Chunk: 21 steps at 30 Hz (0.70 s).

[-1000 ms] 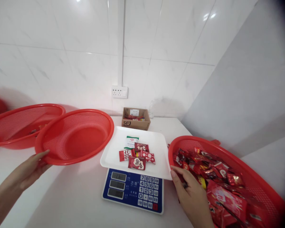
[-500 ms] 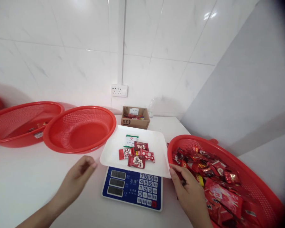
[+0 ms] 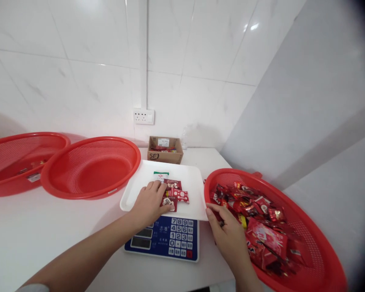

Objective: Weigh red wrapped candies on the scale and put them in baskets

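Note:
A white tray (image 3: 129,194) sits on a blue-faced scale (image 3: 162,247) and carries several wrapped candies (image 3: 180,195), mostly red, one white and green. My left hand (image 3: 150,202) lies over the candies on their left side, its fingers curved down onto them and partly covering them; whether it grips any is hidden. At the tray's front right corner is my right hand (image 3: 226,227), closed, with thumb and fingers at the rim of the red basket and the tray corner. Something dark and red shows under its fingers, too hidden to name.
On the right, a red basket (image 3: 318,227) holds many red-wrapped candies. Two more red baskets stand on the left, one bare inside (image 3: 100,174), the other (image 3: 6,182) with a few items. Behind the tray is a cardboard box (image 3: 165,157) with packets.
My left hand has moved right and forward from beside the tray onto the candies. My right hand remains by the tray corner. The whole view has shifted slightly.

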Available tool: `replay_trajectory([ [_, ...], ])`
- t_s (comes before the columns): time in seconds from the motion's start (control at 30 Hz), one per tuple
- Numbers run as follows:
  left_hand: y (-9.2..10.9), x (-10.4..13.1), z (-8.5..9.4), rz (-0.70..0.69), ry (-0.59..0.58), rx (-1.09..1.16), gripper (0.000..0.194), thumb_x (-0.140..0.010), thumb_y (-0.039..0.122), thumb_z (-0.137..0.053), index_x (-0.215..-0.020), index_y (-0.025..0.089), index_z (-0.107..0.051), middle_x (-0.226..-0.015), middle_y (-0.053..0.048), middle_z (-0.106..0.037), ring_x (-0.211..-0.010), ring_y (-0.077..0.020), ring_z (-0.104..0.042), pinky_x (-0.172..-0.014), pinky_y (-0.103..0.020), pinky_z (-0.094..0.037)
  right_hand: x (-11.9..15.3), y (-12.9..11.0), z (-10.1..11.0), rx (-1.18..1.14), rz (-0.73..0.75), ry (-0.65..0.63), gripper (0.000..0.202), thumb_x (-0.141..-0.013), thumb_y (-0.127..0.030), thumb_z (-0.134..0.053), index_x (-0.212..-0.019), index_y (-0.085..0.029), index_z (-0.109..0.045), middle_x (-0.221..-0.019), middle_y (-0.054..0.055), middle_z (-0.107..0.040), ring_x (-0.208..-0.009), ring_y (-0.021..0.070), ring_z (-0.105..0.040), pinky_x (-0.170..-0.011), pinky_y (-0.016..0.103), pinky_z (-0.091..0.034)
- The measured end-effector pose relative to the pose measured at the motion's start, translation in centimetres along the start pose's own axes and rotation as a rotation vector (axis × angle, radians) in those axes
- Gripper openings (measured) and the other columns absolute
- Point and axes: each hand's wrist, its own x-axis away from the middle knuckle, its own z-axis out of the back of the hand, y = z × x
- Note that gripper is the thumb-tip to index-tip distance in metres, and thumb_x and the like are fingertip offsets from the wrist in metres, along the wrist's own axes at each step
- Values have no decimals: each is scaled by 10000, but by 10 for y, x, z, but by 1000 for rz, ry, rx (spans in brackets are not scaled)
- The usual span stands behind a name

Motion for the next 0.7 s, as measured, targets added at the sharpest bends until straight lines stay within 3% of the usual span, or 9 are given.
replay_trajectory([
  [0.23,-6,4,-2,24,-17,154,339,-772,325,-628,-1074,203,-534,-1128,-94,-530,-1063,-271,-496,-900,-411,-429,1,1,0,-7,9,-11,340,-856,-448,-472,-927,-186,-675,-965,97,-713,-892,227,-664,-773,344,-529],
  [0.43,-8,7,1,47,-62,278,244,-756,266,-616,-996,226,-590,-1062,-68,-607,-1013,-255,-560,-851,-378,-465,1,2,-2,-4,21,-3,329,-859,-442,-472,-921,-188,-673,-962,97,-712,-893,230,-663,-777,348,-527],
  [0.7,-14,7,12,105,59,331,145,-790,240,-544,-933,223,-554,-983,-34,-634,-934,-211,-590,-810,-327,-468,1,3,-1,4,15,-16,351,-862,-448,-462,-935,-177,-672,-965,102,-708,-896,230,-660,-785,349,-522],
])
